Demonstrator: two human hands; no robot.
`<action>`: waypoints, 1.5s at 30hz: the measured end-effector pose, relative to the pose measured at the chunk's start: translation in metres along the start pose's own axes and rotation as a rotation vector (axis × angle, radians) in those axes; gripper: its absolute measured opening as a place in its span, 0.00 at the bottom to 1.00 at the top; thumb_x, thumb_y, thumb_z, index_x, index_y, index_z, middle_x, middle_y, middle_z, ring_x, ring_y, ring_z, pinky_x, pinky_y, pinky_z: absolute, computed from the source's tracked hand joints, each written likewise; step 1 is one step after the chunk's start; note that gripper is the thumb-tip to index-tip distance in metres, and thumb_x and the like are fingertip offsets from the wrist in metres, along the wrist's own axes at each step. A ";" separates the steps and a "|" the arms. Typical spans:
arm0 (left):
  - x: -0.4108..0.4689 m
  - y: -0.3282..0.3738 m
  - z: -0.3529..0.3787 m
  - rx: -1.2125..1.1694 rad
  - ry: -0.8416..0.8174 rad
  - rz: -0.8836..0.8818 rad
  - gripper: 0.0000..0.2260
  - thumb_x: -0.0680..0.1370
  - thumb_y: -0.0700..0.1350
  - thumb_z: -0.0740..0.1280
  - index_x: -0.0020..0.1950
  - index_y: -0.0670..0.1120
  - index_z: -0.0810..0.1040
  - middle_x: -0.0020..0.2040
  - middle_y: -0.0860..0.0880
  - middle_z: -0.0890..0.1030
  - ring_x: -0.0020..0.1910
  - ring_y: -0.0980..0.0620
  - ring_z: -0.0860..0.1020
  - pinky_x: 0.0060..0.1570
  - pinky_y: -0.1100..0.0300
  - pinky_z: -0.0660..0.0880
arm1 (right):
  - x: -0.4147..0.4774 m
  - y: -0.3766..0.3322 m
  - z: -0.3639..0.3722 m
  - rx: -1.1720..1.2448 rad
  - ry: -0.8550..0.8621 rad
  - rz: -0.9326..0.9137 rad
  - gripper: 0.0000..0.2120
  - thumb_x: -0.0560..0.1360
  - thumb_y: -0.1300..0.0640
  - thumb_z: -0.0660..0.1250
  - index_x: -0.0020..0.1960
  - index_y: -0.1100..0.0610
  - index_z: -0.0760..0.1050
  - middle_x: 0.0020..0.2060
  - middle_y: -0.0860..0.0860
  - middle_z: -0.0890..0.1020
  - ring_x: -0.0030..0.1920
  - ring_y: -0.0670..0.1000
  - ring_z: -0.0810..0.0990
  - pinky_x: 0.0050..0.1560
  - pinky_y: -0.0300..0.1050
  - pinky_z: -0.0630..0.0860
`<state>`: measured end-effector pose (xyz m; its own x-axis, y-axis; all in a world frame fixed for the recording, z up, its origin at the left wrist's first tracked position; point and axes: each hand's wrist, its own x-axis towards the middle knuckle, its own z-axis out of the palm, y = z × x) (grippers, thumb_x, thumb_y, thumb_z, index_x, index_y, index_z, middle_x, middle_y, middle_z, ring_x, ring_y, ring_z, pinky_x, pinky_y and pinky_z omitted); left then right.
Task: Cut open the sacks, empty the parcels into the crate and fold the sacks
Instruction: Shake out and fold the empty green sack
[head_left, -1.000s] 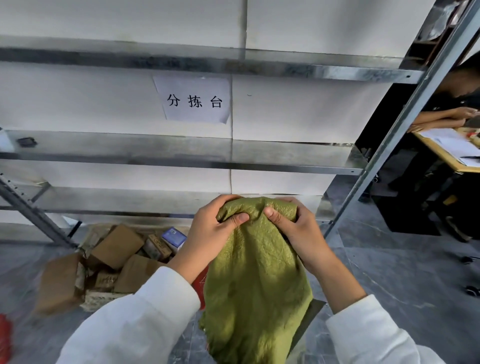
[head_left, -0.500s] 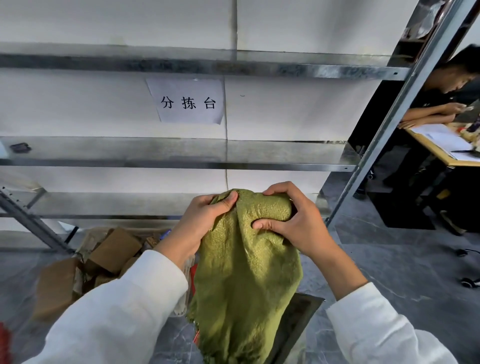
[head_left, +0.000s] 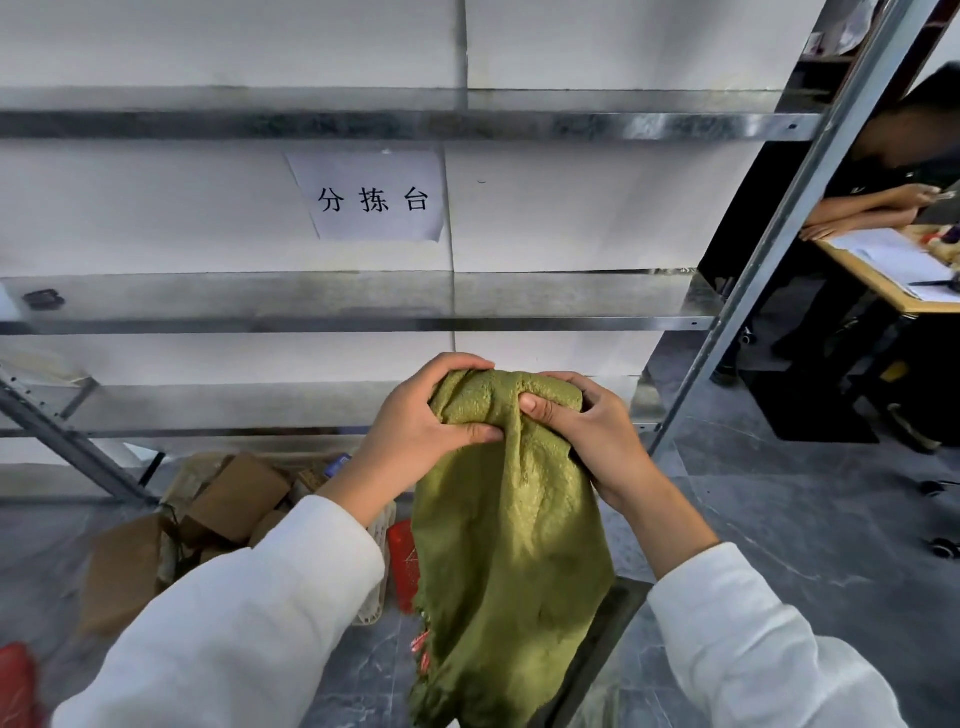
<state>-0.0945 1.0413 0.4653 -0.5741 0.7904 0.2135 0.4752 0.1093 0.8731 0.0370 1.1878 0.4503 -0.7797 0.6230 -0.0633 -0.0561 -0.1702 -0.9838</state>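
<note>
green sack (head_left: 509, 545) hangs limp and crumpled in front of the chest, frayed bottom edge, top bunched up. left hand (head_left: 410, 436) and right hand (head_left: 587, 436) both have fingers clamped on the bunched top, thumbs pressed into the weave. sack and left sleeve (head_left: 249, 613) block part of the red crate (head_left: 402, 561). cardboard parcels (head_left: 228, 499) piled on the floor behind-left, under the metal shelf (head_left: 363, 306). paper sign (head_left: 371, 197) on the wall beyond

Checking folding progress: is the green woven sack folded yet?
Not folded: green woven sack hangs limp, bunched at top in left hand and right hand.
</note>
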 end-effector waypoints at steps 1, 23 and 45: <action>0.001 0.000 0.001 -0.021 0.021 -0.013 0.27 0.63 0.46 0.81 0.59 0.54 0.77 0.53 0.59 0.81 0.52 0.64 0.78 0.51 0.70 0.75 | 0.000 -0.001 0.000 -0.006 -0.015 0.001 0.23 0.62 0.54 0.78 0.54 0.57 0.79 0.46 0.55 0.85 0.48 0.56 0.84 0.50 0.50 0.81; 0.005 0.003 0.016 -0.681 -0.131 -0.572 0.28 0.65 0.50 0.78 0.63 0.46 0.76 0.59 0.40 0.81 0.54 0.41 0.81 0.56 0.46 0.77 | -0.003 0.010 -0.030 -0.354 -0.049 -0.171 0.25 0.66 0.52 0.76 0.61 0.52 0.74 0.52 0.50 0.82 0.52 0.48 0.82 0.53 0.45 0.80; 0.003 0.003 0.023 -0.442 0.071 -0.523 0.24 0.58 0.57 0.78 0.50 0.48 0.84 0.45 0.50 0.86 0.46 0.51 0.84 0.52 0.54 0.79 | -0.017 -0.007 -0.032 -0.282 -0.128 -0.174 0.29 0.63 0.58 0.78 0.61 0.53 0.72 0.54 0.51 0.79 0.54 0.49 0.80 0.51 0.43 0.80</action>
<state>-0.0794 1.0580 0.4586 -0.7034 0.6577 -0.2696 -0.1842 0.1977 0.9628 0.0703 1.2025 0.4531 -0.8467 0.5199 0.1129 -0.0342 0.1586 -0.9868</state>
